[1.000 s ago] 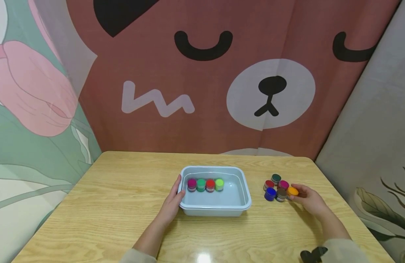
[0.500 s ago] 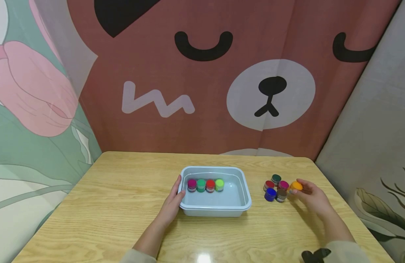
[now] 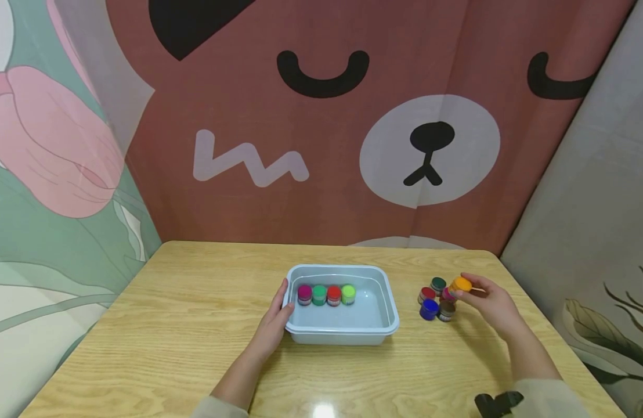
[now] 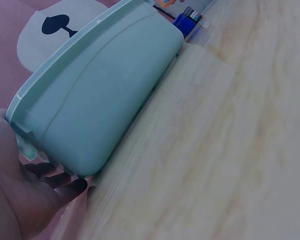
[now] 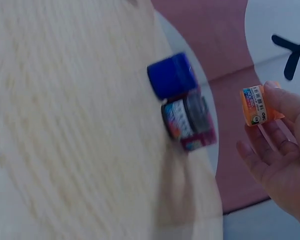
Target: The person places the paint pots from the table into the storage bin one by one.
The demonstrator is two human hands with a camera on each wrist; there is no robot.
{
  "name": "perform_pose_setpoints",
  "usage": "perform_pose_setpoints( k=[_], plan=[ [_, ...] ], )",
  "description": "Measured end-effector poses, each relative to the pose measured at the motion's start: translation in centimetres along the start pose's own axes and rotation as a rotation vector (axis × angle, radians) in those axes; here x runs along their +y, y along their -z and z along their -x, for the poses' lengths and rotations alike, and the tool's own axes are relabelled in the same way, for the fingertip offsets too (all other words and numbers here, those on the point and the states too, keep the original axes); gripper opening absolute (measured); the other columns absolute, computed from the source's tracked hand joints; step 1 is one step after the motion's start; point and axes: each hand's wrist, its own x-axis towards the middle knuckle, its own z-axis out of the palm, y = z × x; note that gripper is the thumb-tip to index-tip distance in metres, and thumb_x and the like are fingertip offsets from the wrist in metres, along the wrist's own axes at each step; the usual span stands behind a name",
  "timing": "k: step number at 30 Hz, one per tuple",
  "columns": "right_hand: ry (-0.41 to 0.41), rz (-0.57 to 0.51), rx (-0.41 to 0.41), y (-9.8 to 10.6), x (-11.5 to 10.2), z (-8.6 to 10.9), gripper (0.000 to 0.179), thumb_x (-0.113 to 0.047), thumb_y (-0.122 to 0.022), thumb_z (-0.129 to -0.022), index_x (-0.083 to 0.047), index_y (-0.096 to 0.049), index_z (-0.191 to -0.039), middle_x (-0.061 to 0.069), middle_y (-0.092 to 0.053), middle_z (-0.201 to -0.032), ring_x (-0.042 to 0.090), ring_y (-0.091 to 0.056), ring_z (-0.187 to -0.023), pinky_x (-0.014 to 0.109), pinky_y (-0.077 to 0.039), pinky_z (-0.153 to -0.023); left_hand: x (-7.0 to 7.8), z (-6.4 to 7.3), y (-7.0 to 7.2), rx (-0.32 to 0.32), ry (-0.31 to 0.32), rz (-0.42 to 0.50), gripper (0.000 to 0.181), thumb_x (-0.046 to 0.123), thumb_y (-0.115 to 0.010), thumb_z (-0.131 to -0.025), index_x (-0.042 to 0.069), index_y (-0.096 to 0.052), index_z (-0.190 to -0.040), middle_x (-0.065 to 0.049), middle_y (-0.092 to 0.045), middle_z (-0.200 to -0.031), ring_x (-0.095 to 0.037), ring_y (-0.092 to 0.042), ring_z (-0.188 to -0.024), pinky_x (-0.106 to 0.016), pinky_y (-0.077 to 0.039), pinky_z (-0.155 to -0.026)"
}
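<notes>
Between thumb and fingers my right hand point(image 3: 494, 305) pinches an orange paint jar point(image 3: 461, 284), lifted off the table; its printed label faces the camera in the right wrist view. Just left of it stand a magenta jar point(image 3: 447, 294), partly hidden, a brown jar point(image 3: 447, 311), a blue jar point(image 3: 429, 309), a dark red jar point(image 3: 426, 295) and a dark green jar point(image 3: 438, 284). My left hand point(image 3: 271, 325) grips the left end of a pale blue plastic tub point(image 3: 342, 331), thumb at the rim. Inside, a purple jar point(image 3: 304, 294), green jar point(image 3: 319, 294), red jar point(image 3: 334, 295) and lime jar point(image 3: 348, 294) stand in a row.
The wooden table point(image 3: 196, 302) runs back to a curtain point(image 3: 332, 215) printed with a bear face. Bare tub floor point(image 3: 365, 310) shows right of and in front of the row. A grey printed curtain point(image 3: 588, 232) hangs beyond the right table edge.
My right hand has picked the orange jar up from the right side of the cluster and raised it, now over the magenta jar's edge. The left hand and tub have stayed put.
</notes>
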Motion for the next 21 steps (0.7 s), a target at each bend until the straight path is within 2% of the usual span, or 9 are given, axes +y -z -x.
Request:
perform_pose_setpoints(
  k=[3, 8, 11, 14, 17, 21],
  plan=[
    [0.022, -0.018, -0.004, -0.3, -1.2, -0.1, 0.073, -0.044, -0.061, -0.094, -0.003, -0.038, -0.149, 0.025, -0.050, -0.142, -0.020, -0.050, -0.090, 0.025, -0.051, -0.089, 0.0, 0.0, 0.0, 0.001, 0.002, -0.002, 0.060, 0.019, -0.040, -0.103, 0.018, -0.018, -0.158, -0.009, -0.012, -0.166, -0.037, -0.008, -0.152, -0.061, -0.006, -0.121],
    [0.043, -0.057, -0.029, -1.0, -3.0, -0.3, 0.072, -0.044, -0.061, -0.094, -0.005, -0.037, -0.150, 0.025, -0.051, -0.141, -0.019, -0.050, -0.092, 0.027, -0.053, -0.092, 0.0, 0.1, 0.0, 0.003, 0.001, -0.003, 0.060, 0.020, -0.040, -0.103, 0.019, -0.018, -0.158, -0.010, -0.013, -0.166, -0.038, -0.008, -0.152, -0.062, -0.007, -0.121],
    [0.051, -0.084, -0.056, -1.5, -4.2, -0.3, 0.071, -0.042, -0.062, -0.095, -0.006, -0.036, -0.150, 0.026, -0.051, -0.141, -0.014, -0.054, -0.094, 0.025, -0.055, -0.088, 0.1, 0.1, 0.0, 0.004, -0.004, -0.005, 0.060, 0.020, -0.041, -0.103, 0.018, -0.018, -0.158, -0.011, -0.013, -0.165, -0.039, -0.009, -0.152, -0.062, -0.007, -0.121],
    [0.058, -0.113, -0.078, -2.1, -5.4, -0.4, 0.070, -0.039, -0.064, -0.094, -0.007, -0.038, -0.150, 0.027, -0.052, -0.139, 0.000, -0.060, -0.097, 0.028, -0.058, -0.082, 0.2, 0.1, -0.1, 0.006, -0.008, -0.006, 0.060, 0.019, -0.041, -0.102, 0.017, -0.018, -0.158, -0.011, -0.014, -0.165, -0.039, -0.009, -0.151, -0.062, -0.008, -0.120],
    [0.066, -0.121, -0.092, -2.8, -6.4, -0.4, 0.069, -0.039, -0.065, -0.093, -0.007, -0.040, -0.148, 0.026, -0.053, -0.138, 0.011, -0.061, -0.100, 0.026, -0.057, -0.077, 0.2, 0.1, -0.1, 0.002, -0.012, -0.001, 0.060, 0.019, -0.042, -0.103, 0.016, -0.018, -0.158, -0.012, -0.013, -0.165, -0.039, -0.008, -0.152, -0.062, -0.007, -0.121],
    [0.095, -0.157, -0.119, -3.8, -7.6, -0.6, 0.068, -0.035, -0.068, -0.092, -0.005, -0.041, -0.147, 0.025, -0.054, -0.135, 0.014, -0.062, -0.096, 0.022, -0.057, -0.075, 0.2, 0.2, -0.1, -0.002, -0.004, 0.011, 0.060, 0.020, -0.041, -0.103, 0.017, -0.018, -0.158, -0.010, -0.012, -0.166, -0.038, -0.007, -0.152, -0.061, -0.006, -0.121]
  ],
)
